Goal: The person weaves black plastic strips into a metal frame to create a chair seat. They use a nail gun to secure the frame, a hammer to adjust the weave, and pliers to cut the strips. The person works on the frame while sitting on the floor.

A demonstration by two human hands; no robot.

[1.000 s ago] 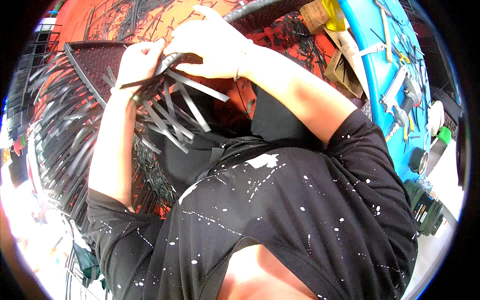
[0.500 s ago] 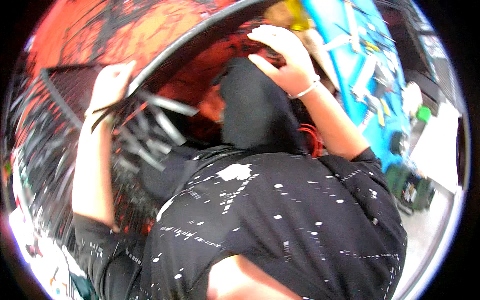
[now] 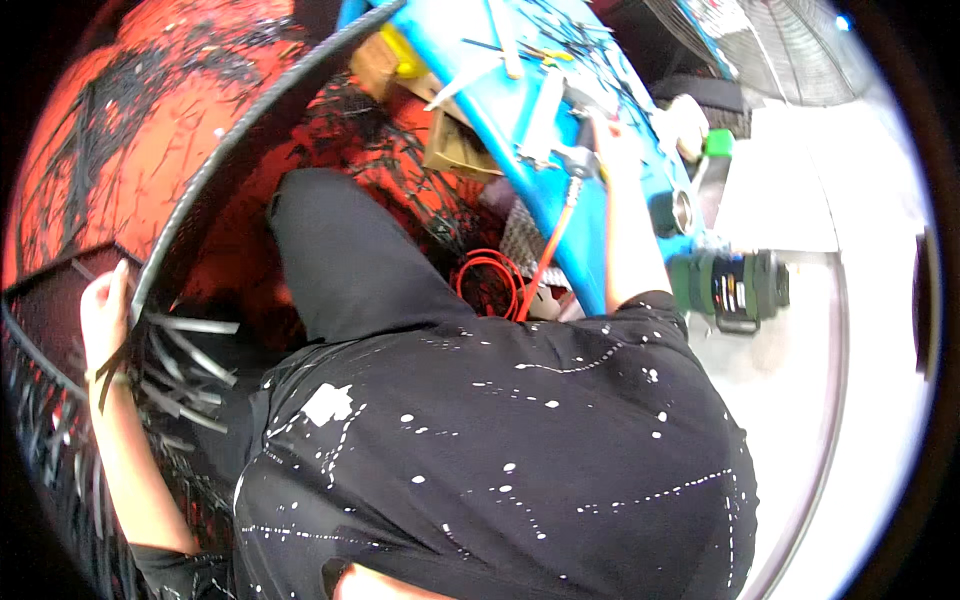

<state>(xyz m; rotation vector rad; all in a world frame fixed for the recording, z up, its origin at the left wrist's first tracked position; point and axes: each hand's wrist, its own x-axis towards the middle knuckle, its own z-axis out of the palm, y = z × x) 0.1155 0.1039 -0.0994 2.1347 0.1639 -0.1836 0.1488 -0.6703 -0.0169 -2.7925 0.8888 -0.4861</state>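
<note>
The blue counter [image 3: 520,150] carries scattered tools; the right hand [image 3: 608,135] reaches among them, its grip unreadable. The curved metal rod [image 3: 215,160] arcs down to the left hand [image 3: 103,310], closed around it beside black weaving strips [image 3: 185,360]. Best keep that hold firm while reaching.

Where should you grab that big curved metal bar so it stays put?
Probably low on the curved bar, where the left hand already wraps it. Come from the left: woven strips crowd its right side, and higher up it arches away out of easy reach.
</note>
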